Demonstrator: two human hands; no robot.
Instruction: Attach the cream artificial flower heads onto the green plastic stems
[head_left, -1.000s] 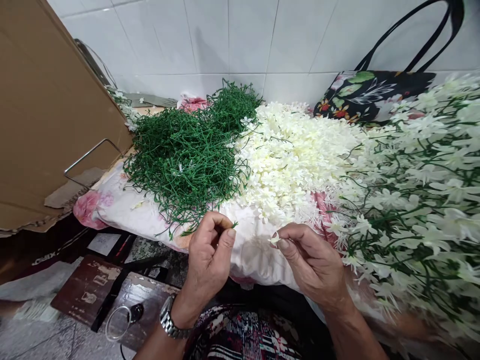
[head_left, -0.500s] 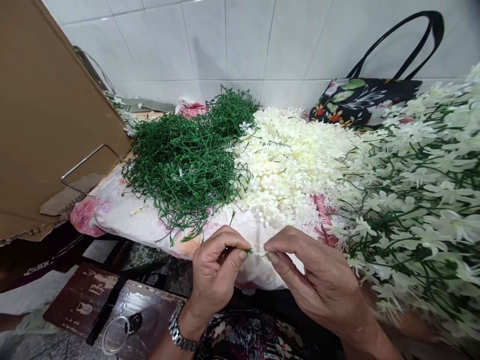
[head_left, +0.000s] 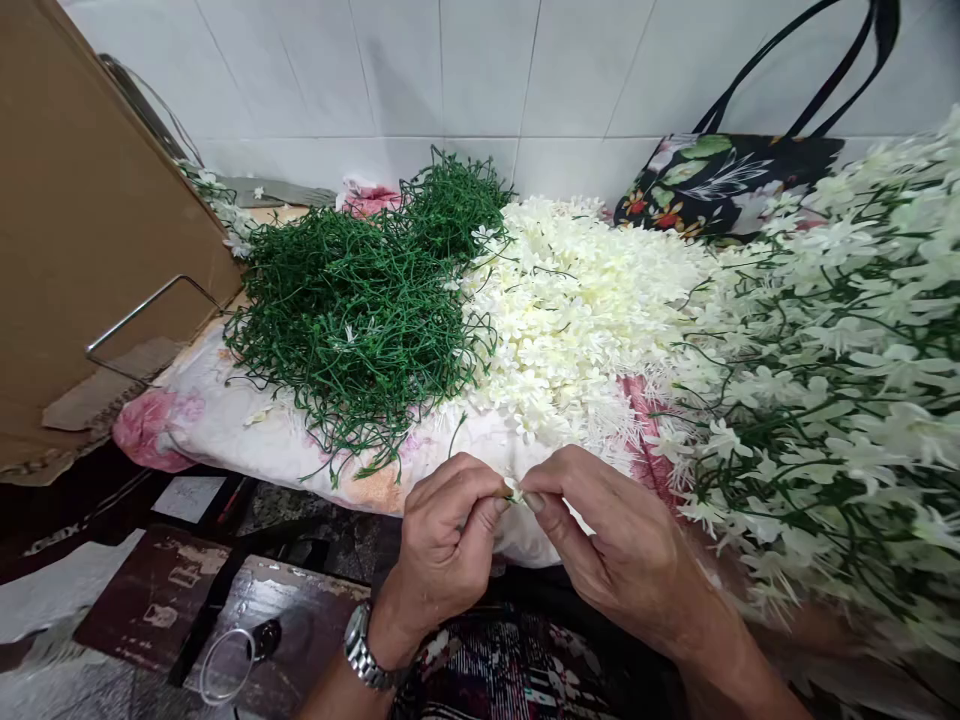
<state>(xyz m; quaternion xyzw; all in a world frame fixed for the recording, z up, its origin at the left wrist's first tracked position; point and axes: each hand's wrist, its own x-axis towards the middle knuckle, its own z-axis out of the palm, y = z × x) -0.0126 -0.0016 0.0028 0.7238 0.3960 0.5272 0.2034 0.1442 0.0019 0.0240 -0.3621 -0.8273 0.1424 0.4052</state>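
Observation:
Between thumb and forefinger, my left hand pinches a green plastic stem, whose thin end sticks up above the knuckles. My right hand pinches a small white piece, which looks like an artificial flower part. The fingertips of both hands nearly meet, and the stem's tip touches or almost touches the white piece. Beyond my left hand lies a tangled heap of green stems. A pile of loose white blossoms spreads behind my right hand.
Stemmed white flowers are heaped at the right. A floral cloth covers the work surface. At the left stands a cardboard box beside a wire handle. A black floral bag leans against the tiled wall. A stool is low at left.
My hands have come closer together, bringing the white piece up to the stem tip. The view has tilted slightly, so the heaps sit a little higher.

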